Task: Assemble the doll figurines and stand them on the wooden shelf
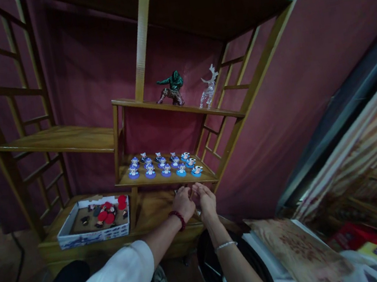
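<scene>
My left hand [184, 202], with a dark red bead bracelet at the wrist, is closed, its fingertips curled inward. Close beside it is my right hand [205, 200], its fingers also bent together toward the left. Whatever lies between the fingertips is too small and dark to make out. Both hands are just below the front edge of a small wooden shelf [166, 179]. Several small figurines [165, 170] on round purple and blue bases stand there in rows, with black-and-white ones behind.
An open shallow box [96, 236] at the lower left holds red discs [103, 216] and small dark pieces. Above, a green-and-brown figure [174, 86] and a clear deer figurine [208, 90] stand on a shelf. At lower right are a black bin [202, 248] and a patterned bag [294, 248].
</scene>
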A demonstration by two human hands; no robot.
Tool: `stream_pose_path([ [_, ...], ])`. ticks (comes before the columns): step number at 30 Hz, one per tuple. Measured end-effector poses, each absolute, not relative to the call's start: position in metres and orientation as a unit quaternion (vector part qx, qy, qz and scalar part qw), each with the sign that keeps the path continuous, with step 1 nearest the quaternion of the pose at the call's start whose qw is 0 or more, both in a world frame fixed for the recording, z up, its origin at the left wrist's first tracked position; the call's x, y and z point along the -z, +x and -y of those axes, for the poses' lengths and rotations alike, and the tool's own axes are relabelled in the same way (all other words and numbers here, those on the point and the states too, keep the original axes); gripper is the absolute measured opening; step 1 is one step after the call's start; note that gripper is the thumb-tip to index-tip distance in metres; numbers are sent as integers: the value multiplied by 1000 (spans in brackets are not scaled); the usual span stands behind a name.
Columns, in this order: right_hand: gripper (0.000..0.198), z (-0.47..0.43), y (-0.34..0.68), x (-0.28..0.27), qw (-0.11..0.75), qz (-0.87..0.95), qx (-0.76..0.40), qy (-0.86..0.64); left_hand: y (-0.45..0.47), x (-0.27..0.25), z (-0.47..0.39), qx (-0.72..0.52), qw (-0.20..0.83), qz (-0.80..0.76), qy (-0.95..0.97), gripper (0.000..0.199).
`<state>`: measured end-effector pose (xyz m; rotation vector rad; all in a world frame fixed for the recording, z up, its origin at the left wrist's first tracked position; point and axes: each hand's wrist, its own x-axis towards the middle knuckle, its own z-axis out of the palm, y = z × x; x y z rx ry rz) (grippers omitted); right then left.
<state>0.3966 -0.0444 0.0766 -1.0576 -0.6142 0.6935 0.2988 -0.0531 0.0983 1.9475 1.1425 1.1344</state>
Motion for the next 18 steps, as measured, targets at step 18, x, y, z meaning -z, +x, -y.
stream_pose_path([
  [18, 26, 26, 297, -23, 598, 473, -301, -573, 204, -67, 38, -300, 262, -554, 731, 33],
])
